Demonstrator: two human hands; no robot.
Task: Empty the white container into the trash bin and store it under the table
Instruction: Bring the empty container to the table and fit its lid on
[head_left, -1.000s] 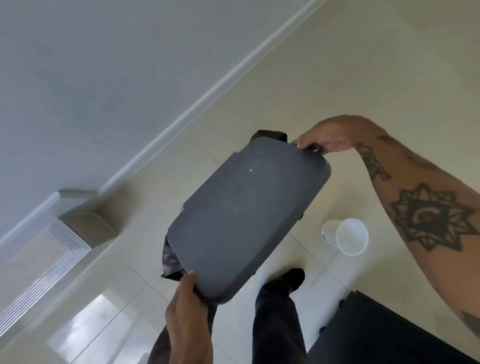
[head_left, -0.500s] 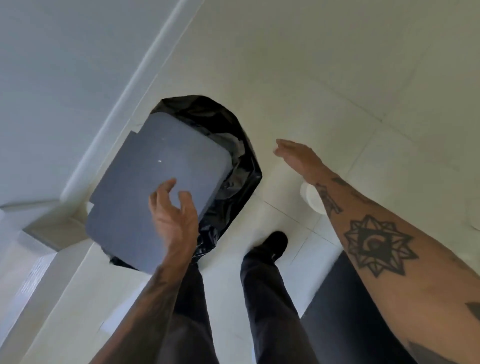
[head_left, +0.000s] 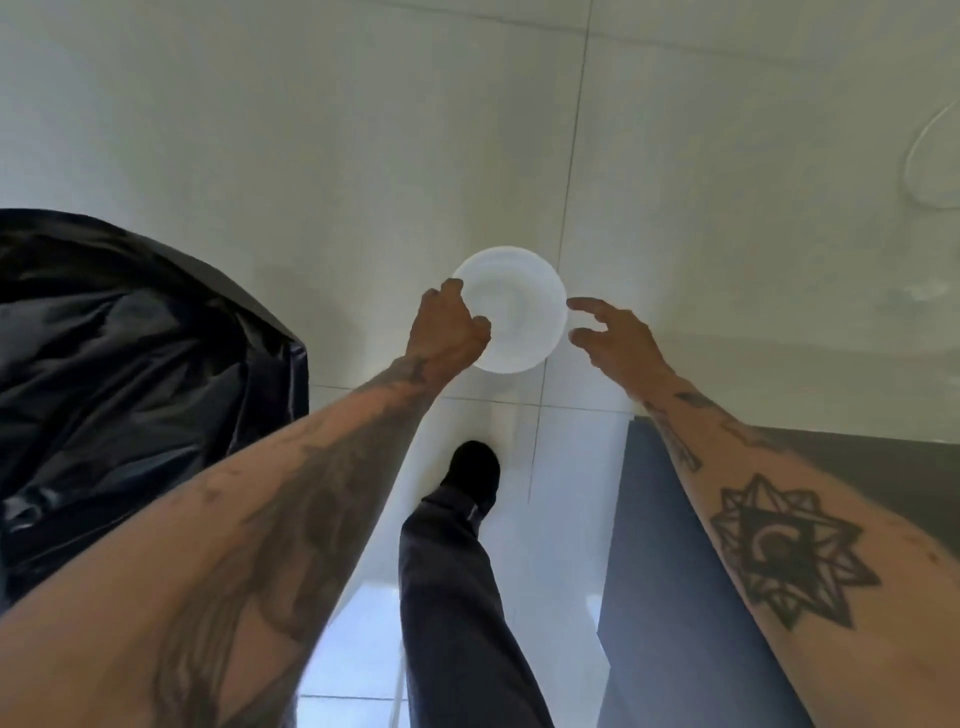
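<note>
The white container (head_left: 514, 312), round and open at the top, stands on the pale tiled floor ahead of my foot. My left hand (head_left: 449, 325) curls over its left rim, thumb and fingers closed on the edge. On the other side, my right hand (head_left: 608, 332) hovers just beside the right rim with its fingers spread and nothing in it. The trash bin (head_left: 130, 364), lined with a glossy black bag, fills the left side of the view. The inside of the container looks pale; I cannot tell its contents.
A dark table top (head_left: 675, 571) juts in at the lower right, under my right forearm. My black shoe (head_left: 472, 467) and trouser leg stand between bin and table. A thin white cable (head_left: 919, 150) loops on the floor at the far right.
My left hand has let go of the grey lid, which is out of view now. The view has swung right, and both hands have dropped to the white container.
</note>
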